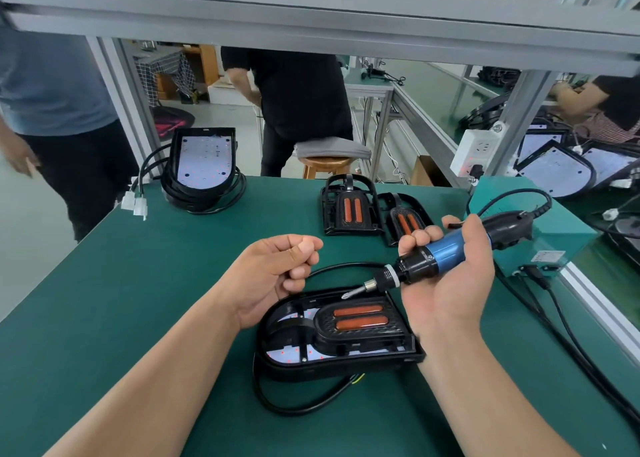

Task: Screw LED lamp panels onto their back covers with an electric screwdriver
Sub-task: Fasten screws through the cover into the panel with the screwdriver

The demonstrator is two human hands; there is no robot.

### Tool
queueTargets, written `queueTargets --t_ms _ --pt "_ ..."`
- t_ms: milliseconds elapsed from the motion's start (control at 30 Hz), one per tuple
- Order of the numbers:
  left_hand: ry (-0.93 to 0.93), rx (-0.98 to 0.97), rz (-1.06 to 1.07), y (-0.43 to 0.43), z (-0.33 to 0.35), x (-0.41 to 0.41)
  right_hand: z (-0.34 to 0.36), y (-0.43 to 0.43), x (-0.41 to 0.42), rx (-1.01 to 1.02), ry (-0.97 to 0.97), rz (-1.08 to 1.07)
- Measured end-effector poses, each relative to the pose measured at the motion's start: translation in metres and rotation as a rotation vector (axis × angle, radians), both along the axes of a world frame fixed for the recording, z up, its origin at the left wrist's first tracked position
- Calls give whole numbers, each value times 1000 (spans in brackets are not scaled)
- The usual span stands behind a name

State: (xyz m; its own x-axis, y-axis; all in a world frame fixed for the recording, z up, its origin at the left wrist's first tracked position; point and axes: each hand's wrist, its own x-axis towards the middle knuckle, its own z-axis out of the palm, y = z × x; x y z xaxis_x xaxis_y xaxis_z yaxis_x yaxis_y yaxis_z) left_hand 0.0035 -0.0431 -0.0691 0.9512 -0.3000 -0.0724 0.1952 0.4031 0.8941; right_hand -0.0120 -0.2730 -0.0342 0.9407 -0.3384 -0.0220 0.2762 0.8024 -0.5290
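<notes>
1. Green matting covers the surface [173, 266] we work at.
2. Our right hand [446, 290] is turned palm up, with its fingers wrapped round the blue-and-black electric screwdriver [446, 250]. The tool lies across the palm, and its bit [349, 293] points left and down.
3. The bit's tip hangs just above the far edge of the black back cover [346, 361], which lies flat on the surface right in front of us.
4. Inside that cover we see the white LED panel [287, 354], and over it a black insert with two orange strips [360, 321].
5. Our left hand [280, 269] hovers beside the cover's left end. It is curled into a loose fist with the thumb pressed on the forefinger. We cannot tell whether anything small sits inside it.
6. Two more black inserts [349, 210] lie farther back, near the middle.
7. At the far left, another lamp [204, 158] rests on coiled black cable.
8. A teal box [540, 235] stands to the right, just behind the screwdriver.
</notes>
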Motion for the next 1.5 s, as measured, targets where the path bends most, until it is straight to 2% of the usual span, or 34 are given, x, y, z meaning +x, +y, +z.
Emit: queueTargets --t_ms 300,500,867,1100,1233,1333,1500 --pt "-36 109 -97 4 6 -5 13 -15 8 -21 -76 -66" --pt "-101 184 -107 2 15 -9 22 -9 0 -80 -171 -26" --pt "-105 11 -205 -2 25 -15 29 -1 -10 -25 -181 -2" --pt "41 -204 -210 -9 22 -14 31 -3 -10 -15 -182 -1" --pt "54 -20 -96 -11 17 -12 29 -3 -8 -27 -162 -15" --pt "44 137 -103 -15 14 -14 25 -3 -6 -34 -142 -22" --pt "52 168 -159 -20 15 -17 18 -5 -1 -44 -124 -29"
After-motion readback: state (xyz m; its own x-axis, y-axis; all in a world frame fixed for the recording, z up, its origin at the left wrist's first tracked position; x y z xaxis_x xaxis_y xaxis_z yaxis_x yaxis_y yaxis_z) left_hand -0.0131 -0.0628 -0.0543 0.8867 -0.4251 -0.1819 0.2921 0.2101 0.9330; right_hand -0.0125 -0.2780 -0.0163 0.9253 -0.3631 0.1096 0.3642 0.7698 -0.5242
